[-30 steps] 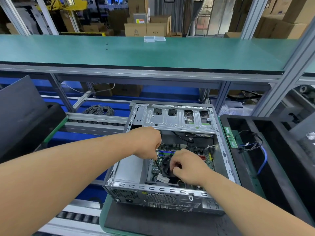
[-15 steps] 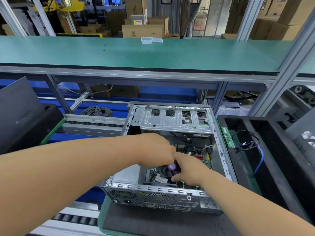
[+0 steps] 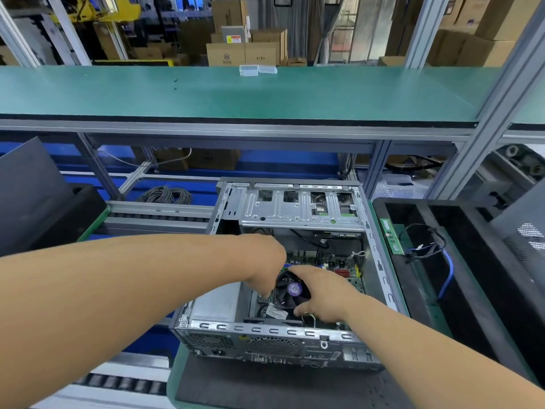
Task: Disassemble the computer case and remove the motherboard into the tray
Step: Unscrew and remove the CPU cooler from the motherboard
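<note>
I looked down on an open grey steel computer case (image 3: 283,329) lying on its side on a dark mat in the lower centre of the frame, with its perforated rear panel toward me. Inside it, the green motherboard (image 3: 339,265) was still seated on the case floor, near the middle of the frame, and a black round cooler fan with a purple hub label (image 3: 293,290) sat on it. My left hand (image 3: 262,264) reached in from the left and hung over the fan's left edge, its fingers pointing down behind the fan, so I could not tell whether they held anything. My right hand (image 3: 321,293) came in from the lower right and spread across the fan's right side, forefinger stretched along the fan's upper rim and thumb curled at its lower corner, gripping the fan between them. To the right of the case stood a black plastic tray (image 3: 392,203), holding a green memory stick (image 3: 390,236) and a bundle of black and blue cables (image 3: 436,249). A green-topped table (image 3: 236,93) ran across the upper half of the frame.
</note>
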